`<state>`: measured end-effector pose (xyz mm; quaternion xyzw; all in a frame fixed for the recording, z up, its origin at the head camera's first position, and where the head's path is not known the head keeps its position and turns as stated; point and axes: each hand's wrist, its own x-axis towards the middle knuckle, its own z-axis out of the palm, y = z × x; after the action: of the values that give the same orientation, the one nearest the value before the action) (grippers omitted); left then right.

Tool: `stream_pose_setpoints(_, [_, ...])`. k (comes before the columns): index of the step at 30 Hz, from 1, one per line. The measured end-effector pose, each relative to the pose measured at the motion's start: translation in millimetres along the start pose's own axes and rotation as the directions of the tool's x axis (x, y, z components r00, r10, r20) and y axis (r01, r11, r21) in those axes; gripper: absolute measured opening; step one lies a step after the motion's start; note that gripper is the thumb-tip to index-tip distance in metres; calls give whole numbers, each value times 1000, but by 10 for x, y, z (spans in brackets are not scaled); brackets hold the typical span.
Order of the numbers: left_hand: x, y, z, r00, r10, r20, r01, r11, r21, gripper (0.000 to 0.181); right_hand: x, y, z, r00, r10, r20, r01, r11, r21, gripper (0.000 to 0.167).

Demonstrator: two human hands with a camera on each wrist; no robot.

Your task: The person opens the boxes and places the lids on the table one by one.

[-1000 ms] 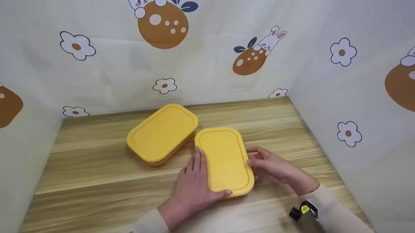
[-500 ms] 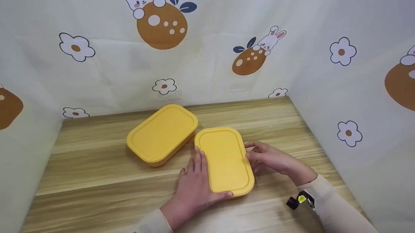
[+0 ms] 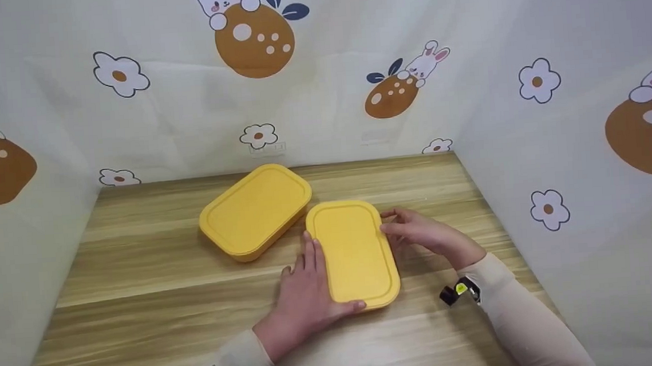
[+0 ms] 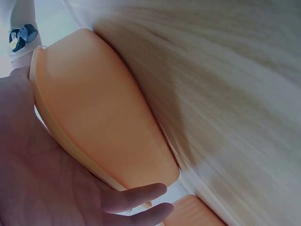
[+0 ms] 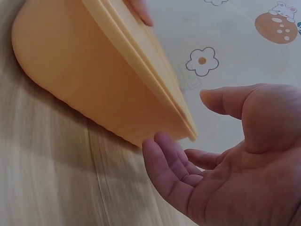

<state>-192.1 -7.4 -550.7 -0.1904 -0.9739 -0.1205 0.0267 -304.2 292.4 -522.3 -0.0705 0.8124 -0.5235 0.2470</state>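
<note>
On R-wrist cam: box wall (image 5: 80, 70) (head: lid (image 3: 352, 253)).

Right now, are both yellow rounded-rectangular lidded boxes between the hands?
No, only the nearer box is; the angled box sits farther back, to its left.

Cream rabbit-print sheet walls (image 3: 27, 261) enclose streaked tan wood-grain surface (image 3: 140, 322)

Faint creases cross the far wall (image 3: 326, 97), where white cartoon rabbits (image 3: 422, 67) cling to round brown fruits (image 3: 256, 47) with pale spots and dark blue leaves (image 3: 295, 11). White flowers with brown centres and black outlines (image 3: 540, 81) dot the far wall and the right wall (image 3: 623, 254). The surface's grain runs left to right, a pale sheen of light (image 3: 366, 352) on its near middle.
</note>
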Motion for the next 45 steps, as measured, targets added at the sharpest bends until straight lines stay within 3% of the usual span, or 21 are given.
stream_pose_setpoints(11, [-4, 11, -20, 1000, -5, 15, 5, 1000, -7, 159, 245, -89, 6, 988, -44, -148, 25, 991, -130, 53])
stream_pose_setpoints(17, [-2, 10, -23, 1000, 5, 19, -5, 1000, 0, 158, 378, -120, 29, 975, -119, -187, 66, 960, -271, 52])
stream_pose_setpoints(22, [2, 13, -23, 1000, 11, 15, -11, 1000, -4, 156, 482, -134, 26, 961, -214, -176, 137, 919, -369, 52])
stream_pose_setpoints(25, [4, 10, -13, 1000, 11, 12, -10, 1000, -11, 156, 537, -159, 52, 960, -230, -160, 155, 911, -382, 51])
stream_pose_setpoints(34, [13, 21, 15, 1000, 10, 12, -9, 1000, -15, 156, 617, -289, 133, 962, -240, -129, 169, 898, -406, 58])
stream_pose_setpoints(42, [9, 28, -14, 1000, 6, 26, -6, 1000, -23, 156, 600, -460, 199, 984, -170, -54, 115, 839, -532, 82])
stream_pose_setpoints(45, [10, 26, -19, 999, 6, 32, -5, 1000, -25, 156, 607, -504, 214, 987, -157, -45, 104, 819, -564, 83])
